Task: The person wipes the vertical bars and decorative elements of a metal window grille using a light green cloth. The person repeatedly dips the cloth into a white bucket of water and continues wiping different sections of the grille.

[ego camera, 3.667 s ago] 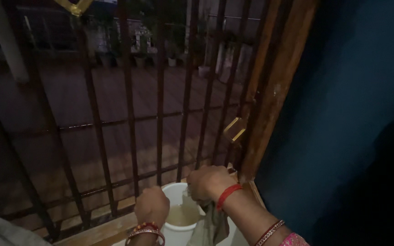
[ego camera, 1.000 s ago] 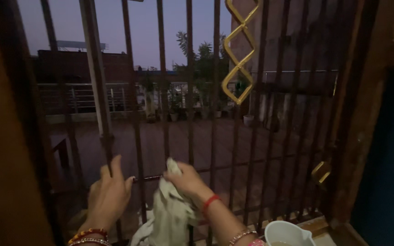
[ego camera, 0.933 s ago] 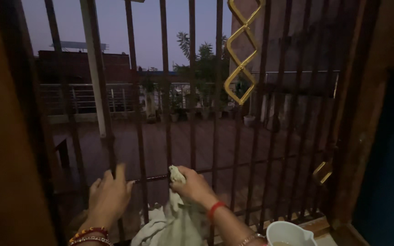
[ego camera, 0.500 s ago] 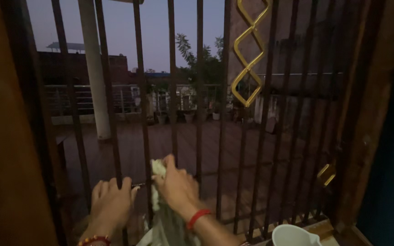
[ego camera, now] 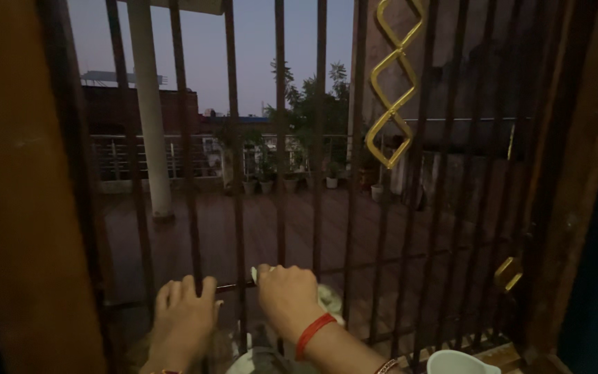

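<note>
Since a moment ago the right hand [ego camera: 287, 299] has slid right along the cross bar [ego camera: 233, 285], squeezing the cloth [ego camera: 329, 299], while the left hand [ego camera: 183, 320] rests open on the bar.

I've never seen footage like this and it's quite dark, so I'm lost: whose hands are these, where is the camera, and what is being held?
The camera sits on a person's head and looks down and forward, so the two bare hands are that person's own. They stand at a window with a metal grille of dark upright bars. The right hand, with a red band at the wrist, presses a pale cloth against a crossbar of the grille. The left hand rests on the same crossbar beside it, holding nothing else. At the bottom right, the rim of a white jug shows on the sill. Beyond the bars lie a terrace with potted plants and a dusk sky.
</note>
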